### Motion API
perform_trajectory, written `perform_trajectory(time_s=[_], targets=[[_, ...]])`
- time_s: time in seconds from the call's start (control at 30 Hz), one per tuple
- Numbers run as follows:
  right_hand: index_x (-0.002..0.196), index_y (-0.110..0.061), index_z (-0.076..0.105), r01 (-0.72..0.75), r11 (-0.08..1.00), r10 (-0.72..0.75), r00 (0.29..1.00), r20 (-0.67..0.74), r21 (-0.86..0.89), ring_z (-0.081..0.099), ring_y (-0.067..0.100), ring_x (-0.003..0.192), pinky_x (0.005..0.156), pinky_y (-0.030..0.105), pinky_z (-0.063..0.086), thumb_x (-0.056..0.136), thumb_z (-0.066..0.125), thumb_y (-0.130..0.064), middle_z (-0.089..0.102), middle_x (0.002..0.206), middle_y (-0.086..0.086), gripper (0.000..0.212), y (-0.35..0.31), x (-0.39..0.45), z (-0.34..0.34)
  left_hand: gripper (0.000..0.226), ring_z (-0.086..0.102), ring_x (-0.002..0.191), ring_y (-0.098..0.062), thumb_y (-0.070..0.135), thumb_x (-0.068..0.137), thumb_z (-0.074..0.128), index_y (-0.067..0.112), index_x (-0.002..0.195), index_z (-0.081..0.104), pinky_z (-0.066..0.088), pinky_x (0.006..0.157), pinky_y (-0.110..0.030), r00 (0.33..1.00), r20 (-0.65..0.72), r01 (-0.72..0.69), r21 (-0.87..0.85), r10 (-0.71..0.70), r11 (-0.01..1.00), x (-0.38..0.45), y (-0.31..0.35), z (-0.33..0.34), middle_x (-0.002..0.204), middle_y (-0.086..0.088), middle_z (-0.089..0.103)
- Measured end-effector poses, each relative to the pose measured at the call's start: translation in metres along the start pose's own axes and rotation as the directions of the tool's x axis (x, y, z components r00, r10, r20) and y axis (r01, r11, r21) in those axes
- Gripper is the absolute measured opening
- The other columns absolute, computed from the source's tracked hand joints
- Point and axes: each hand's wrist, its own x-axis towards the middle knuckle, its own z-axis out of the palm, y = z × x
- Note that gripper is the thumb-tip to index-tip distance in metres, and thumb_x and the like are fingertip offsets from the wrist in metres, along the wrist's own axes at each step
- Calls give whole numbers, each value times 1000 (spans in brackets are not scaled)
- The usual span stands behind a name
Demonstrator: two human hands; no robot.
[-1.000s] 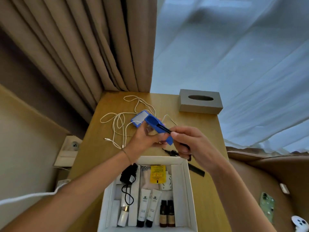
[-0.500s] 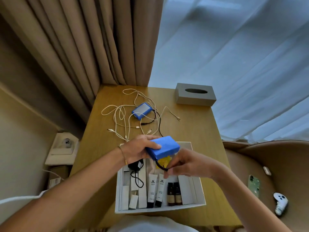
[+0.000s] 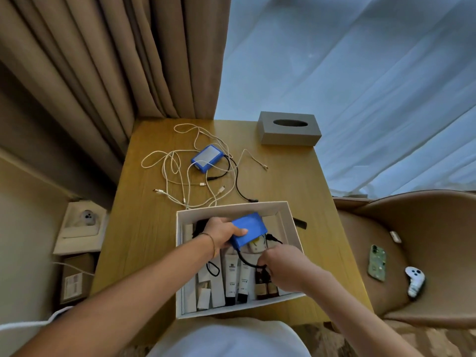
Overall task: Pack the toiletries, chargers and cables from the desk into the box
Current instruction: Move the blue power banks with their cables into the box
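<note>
A white box (image 3: 288, 212) stands on the wooden desk (image 3: 291, 181) in front of me, with tubes, small brown bottles and a black charger inside. My left hand (image 3: 221, 233) grips a blue power pack (image 3: 248, 229) over the box's middle. Its short black cable (image 3: 247, 261) loops down, and my right hand (image 3: 280, 264) pinches that cable just above the bottles. Farther back on the desk lie a second blue device (image 3: 207, 158), tangled white cables (image 3: 177, 173) and a black cable (image 3: 238, 186).
A grey tissue box (image 3: 289, 128) sits at the desk's far right corner. A black comb (image 3: 300, 224) lies beside the box's right wall. The chair on the right holds a phone (image 3: 376, 262) and a white controller (image 3: 414, 280). Curtains hang behind; a wall socket (image 3: 86, 219) is on the left.
Both hands carried the blue power pack from above the desk's middle toward me and down into the box. The right hand has shifted along the black cable.
</note>
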Motion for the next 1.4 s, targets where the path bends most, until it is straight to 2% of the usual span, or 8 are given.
perform_trajectory(time_s=[0.07, 0.3, 0.43, 0.57, 0.73, 1.03, 1.2, 1.4], targets=[[112, -17, 71, 3, 1000, -3, 999, -40, -6, 65, 23, 91, 77, 37, 58, 90, 52, -3, 71, 101, 3, 33, 3, 2, 5, 39, 69, 83, -25, -8, 74, 81, -3, 109, 67, 60, 67, -34, 996, -88, -33, -36, 30, 999, 7, -6, 7, 97, -13, 72], [88, -16, 68, -12, 998, 4, 990, -138, -55, 61, 21, 73, 69, 34, 55, 96, 56, -16, 64, 80, 1, 14, 13, 12, 14, 46, 68, 104, -34, 6, 71, 88, -1, 112, 69, 57, 93, -49, 971, -232, -73, -24, 65, 997, 24, -14, 24, 112, -18, 71], [97, -18, 73, -18, 996, -2, 978, -210, -93, 59, 22, 94, 87, 35, 45, 95, 62, -24, 70, 93, 2, 14, 21, 17, 25, 41, 69, 102, -31, 16, 72, 89, 0, 106, 72, 55, 95, -45, 955, -280, -93, 41, 101, 995, 31, -15, 35, 108, -16, 73], [99, -18, 74, -53, 987, 17, 973, -232, -150, 54, 24, 101, 88, 37, 43, 91, 66, -24, 63, 102, 3, 13, 24, 22, 31, 37, 67, 89, -22, 30, 77, 85, 7, 103, 74, 54, 81, -32, 911, -353, -117, 270, 212, 956, 31, -18, 42, 100, -7, 74], [89, -15, 68, -94, 987, 77, 989, -130, -128, 58, 24, 75, 67, 35, 48, 90, 62, -11, 63, 83, 4, 7, 15, 26, 34, 31, 61, 80, -20, 32, 81, 81, 8, 98, 74, 46, 72, -28, 892, -364, -105, 413, 269, 905, 32, -22, 44, 87, -2, 67], [83, -18, 60, -99, 992, 91, 991, -97, -78, 56, 24, 69, 59, 34, 43, 93, 62, -15, 58, 77, 3, 11, 17, 34, 40, 33, 60, 86, -15, 1, 87, 63, 17, 115, 67, 47, 70, -22, 916, -315, -175, 244, 249, 954, 20, -25, 36, 92, 4, 63], [90, -19, 71, -76, 994, 88, 981, -173, 72, 64, 21, 76, 68, 34, 56, 94, 58, -23, 69, 86, 0, 14, 22, 34, 27, 39, 63, 111, -23, -1, 91, 59, 11, 128, 61, 53, 98, -41, 954, -180, -193, 246, 240, 950, -3, -24, 27, 118, -9, 65], [86, -26, 73, -19, 976, 102, 919, -380, 216, 58, 13, 65, 51, 23, 38, 94, 51, -24, 67, 76, -8, 23, 29, 45, -31, 28, 66, 88, 1, -2, 89, 58, 20, 98, 73, 52, 80, -12, 807, -100, -464, 501, 581, 731, -32, 9, 1, 96, 9, 73]])
